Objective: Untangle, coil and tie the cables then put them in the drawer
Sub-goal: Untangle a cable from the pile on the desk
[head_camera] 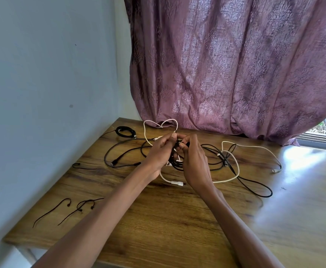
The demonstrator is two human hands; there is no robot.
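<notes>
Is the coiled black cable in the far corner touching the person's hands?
Apart. The head view shows the coiled black cable lying on bare table, left of both hands.

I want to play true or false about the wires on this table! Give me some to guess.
1. Both hands, left hand and right hand, hold the tangled bundle of black cables. True.
2. A coiled black cable lies near the wooden table's far left corner. True.
3. The patterned curtain is green. False: it is purple.
4. Every cable is black. False: a white cable loops beside the right hand.
5. Thin black ties lie on the table's left side. True.
</notes>
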